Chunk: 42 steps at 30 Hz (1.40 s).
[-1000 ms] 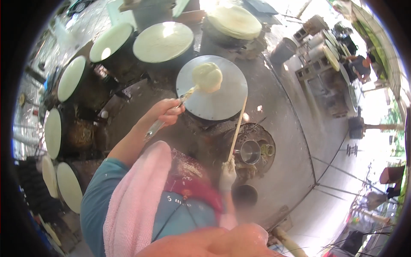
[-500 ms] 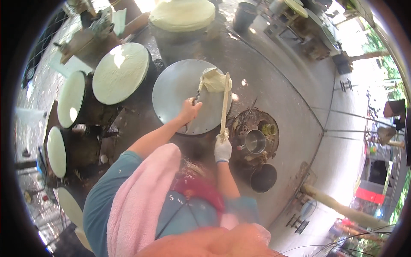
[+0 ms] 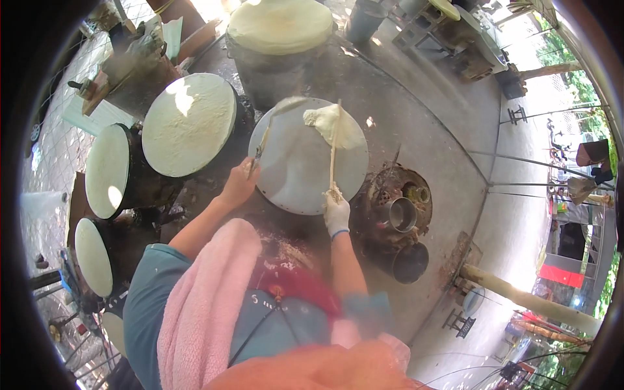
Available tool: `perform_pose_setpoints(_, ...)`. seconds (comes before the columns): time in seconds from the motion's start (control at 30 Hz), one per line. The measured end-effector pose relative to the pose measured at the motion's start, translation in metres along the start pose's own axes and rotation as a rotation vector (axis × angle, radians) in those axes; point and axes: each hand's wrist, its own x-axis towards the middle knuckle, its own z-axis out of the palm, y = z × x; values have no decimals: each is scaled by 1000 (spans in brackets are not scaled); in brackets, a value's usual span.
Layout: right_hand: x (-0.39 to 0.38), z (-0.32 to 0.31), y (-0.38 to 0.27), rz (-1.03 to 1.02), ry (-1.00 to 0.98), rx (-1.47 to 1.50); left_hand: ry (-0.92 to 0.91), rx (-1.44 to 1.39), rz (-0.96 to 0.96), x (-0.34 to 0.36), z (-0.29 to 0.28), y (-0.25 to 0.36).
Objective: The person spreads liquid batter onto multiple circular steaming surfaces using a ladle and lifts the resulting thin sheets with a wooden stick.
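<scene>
In front of me is a round grey griddle plate (image 3: 289,162) with a smooth top. My right hand (image 3: 337,213), in a white glove, is closed round a long flat wooden stick (image 3: 333,159). A soft, pale sheet of dough or batter (image 3: 348,133) hangs crumpled over the stick's far end, above the plate. At the plate's left edge my bare left hand (image 3: 239,186) is closed on the handle of a thin, long tool (image 3: 264,138). A blurred pale strip (image 3: 286,106) shows at its far end; I cannot tell whether it is part of the tool.
Several round drums topped with pale yellow discs stand left and ahead, including a near drum top (image 3: 188,123) and a far one (image 3: 281,29). At right, a metal pot (image 3: 400,214) sits on a round stand beside a dark bucket (image 3: 411,263). A wooden post (image 3: 526,305) lies farther right.
My left hand and its tool have moved left, away from the pale sheet to the plate's left side. The stick's far end has shifted slightly left, with the sheet still on it.
</scene>
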Motion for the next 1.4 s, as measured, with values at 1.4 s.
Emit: perform_pose_setpoints(1.4, 177, -83, -84, -114, -655, -205, 556, 69, -562, -146, 13, 56)
